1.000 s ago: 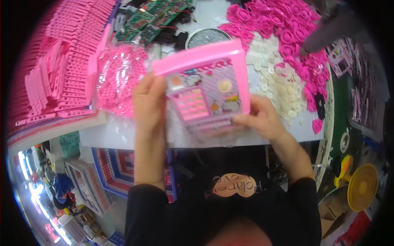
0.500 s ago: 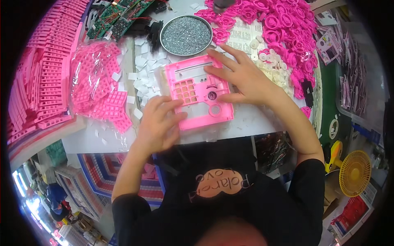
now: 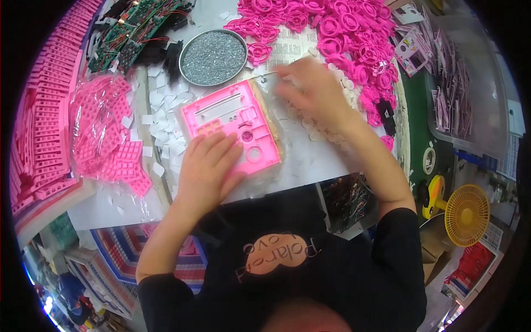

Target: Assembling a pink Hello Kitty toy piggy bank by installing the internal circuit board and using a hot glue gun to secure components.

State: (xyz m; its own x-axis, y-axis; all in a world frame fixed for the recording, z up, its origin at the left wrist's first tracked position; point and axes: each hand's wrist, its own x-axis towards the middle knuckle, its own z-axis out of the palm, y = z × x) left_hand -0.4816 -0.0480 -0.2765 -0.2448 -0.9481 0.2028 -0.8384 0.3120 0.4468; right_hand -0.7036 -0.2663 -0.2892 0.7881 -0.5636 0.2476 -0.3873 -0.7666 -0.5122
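Note:
A pink plastic casing (image 3: pixel 260 119) with a keypad grid, round openings and a long slot lies tilted on a pad wrapped in clear plastic (image 3: pixel 276 133). My left hand (image 3: pixel 204 166) lies over its lower left part, holding it, fingers across the grid and thumb by the near edge. The hand hides that corner. To the right, my right hand (image 3: pixel 315 91) is smeared by motion, off the casing and over the pile of small white round parts (image 3: pixel 315 128). Whether its fingers hold anything does not show. A round tin of small metal pieces (image 3: pixel 214 57) stands beyond the casing.
Many pink ring-shaped parts (image 3: pixel 354 33) fill the far right. At left lie bagged pink keypads (image 3: pixel 102 130), scattered white paper squares (image 3: pixel 160 130) and stacked pink parts (image 3: pixel 47 110). Green circuit boards (image 3: pixel 135 36) lie far left. A yellow fan (image 3: pixel 467 216) stands at right.
My right hand has left the casing and moved to the white round parts. My left hand has come down onto the casing, which is turned slightly. The whole view has shifted.

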